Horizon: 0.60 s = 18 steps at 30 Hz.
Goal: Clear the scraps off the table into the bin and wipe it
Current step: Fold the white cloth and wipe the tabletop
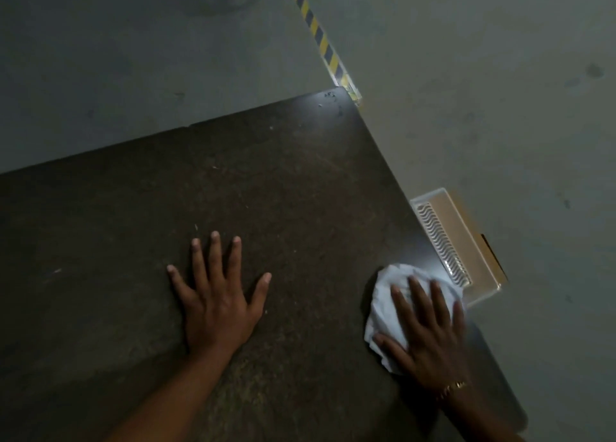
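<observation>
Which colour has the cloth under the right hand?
White. The cloth shows best in the head view, under the right hand.

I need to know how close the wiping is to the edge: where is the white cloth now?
The white cloth lies under the right hand by the table's right edge, beside the bin.

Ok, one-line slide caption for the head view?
Right hand presses white cloth near table edge, left hand flat; scraps remain.

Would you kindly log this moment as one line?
phase: wiping | right hand: flat on cloth | left hand: flat on table | scraps: far corner
</observation>
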{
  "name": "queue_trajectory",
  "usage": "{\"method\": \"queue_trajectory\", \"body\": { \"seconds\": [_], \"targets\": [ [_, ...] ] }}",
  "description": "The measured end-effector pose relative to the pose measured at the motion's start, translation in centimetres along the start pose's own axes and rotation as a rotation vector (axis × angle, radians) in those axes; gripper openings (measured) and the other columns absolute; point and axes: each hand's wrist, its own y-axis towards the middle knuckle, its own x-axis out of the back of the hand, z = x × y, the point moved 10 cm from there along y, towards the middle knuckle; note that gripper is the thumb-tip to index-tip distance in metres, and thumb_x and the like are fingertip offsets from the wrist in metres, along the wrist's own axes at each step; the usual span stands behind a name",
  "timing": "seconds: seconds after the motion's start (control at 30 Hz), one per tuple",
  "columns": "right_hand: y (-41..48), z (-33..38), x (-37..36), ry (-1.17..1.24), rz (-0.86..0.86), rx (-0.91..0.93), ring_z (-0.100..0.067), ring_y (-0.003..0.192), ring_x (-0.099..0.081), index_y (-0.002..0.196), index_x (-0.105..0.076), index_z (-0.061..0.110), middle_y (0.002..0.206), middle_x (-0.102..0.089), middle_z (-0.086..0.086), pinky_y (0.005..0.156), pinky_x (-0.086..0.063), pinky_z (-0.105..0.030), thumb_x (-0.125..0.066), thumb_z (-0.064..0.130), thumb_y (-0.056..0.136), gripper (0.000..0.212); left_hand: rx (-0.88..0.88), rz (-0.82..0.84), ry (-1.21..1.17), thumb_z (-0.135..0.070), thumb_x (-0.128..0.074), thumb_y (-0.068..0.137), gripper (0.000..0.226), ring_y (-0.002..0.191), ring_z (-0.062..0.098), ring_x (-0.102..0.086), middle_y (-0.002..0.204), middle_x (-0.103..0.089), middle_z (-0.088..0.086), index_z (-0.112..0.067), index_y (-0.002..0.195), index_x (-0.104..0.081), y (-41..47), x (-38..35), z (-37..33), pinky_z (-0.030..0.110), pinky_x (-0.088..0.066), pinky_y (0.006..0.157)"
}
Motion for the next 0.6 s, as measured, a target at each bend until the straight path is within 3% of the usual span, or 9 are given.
{"method": "queue_trajectory", "body": {
  "seconds": [0.13, 0.3, 0.43, 0.6],
  "targets": [
    [10.1, 1.9, 2.9, 0.011, -0.021, 0.046, -0.031, 0.158, 0.007, 0.162, -0.001, 0.040, 0.172, 0.008, 0.002, 0.120, -0.007, -0.068, -0.016, 0.086, 0.090, 0.087, -0.005, -0.016, 0.019, -0.069, -0.034, 0.093, 0.084, 0.157, 0.041, -0.020, 0.169, -0.025, 0.016, -0.017, 0.158, -0.041, 0.0, 0.1, 0.0, 0.075, -0.011, 0.117],
    [23.5, 5.3, 7.2, 0.030, -0.102, 0.067, -0.036, 0.156, -0.010, 0.160, -0.014, 0.042, 0.172, -0.011, 0.001, 0.118, -0.015, -0.068, -0.012, 0.087, 0.086, 0.087, 0.003, -0.037, 0.009, -0.069, -0.039, 0.090, 0.084, 0.155, 0.042, -0.024, 0.167, -0.030, 0.017, -0.017, 0.156, -0.045, 0.1, 0.8, -0.1, 0.076, -0.014, 0.117],
    [32.4, 8.0, 10.3, 0.082, -0.105, 0.057, -0.033, 0.158, 0.000, 0.160, -0.012, 0.044, 0.172, -0.004, 0.003, 0.118, -0.004, -0.068, -0.013, 0.088, 0.081, 0.091, -0.014, -0.059, 0.012, -0.068, -0.045, 0.089, 0.083, 0.155, 0.041, -0.026, 0.167, -0.031, 0.016, -0.017, 0.156, -0.045, 0.1, 1.0, -0.2, 0.076, -0.018, 0.115],
    [40.2, 10.1, 13.0, 0.076, -0.132, 0.070, -0.036, 0.157, 0.001, 0.159, -0.014, 0.042, 0.171, -0.007, 0.000, 0.117, -0.007, -0.070, -0.019, 0.087, 0.087, 0.086, -0.010, -0.055, 0.006, -0.071, -0.046, 0.088, 0.084, 0.153, 0.042, -0.030, 0.165, -0.035, 0.015, -0.018, 0.154, -0.049, 0.3, 0.8, -0.2, 0.077, -0.019, 0.115]
  ]
}}
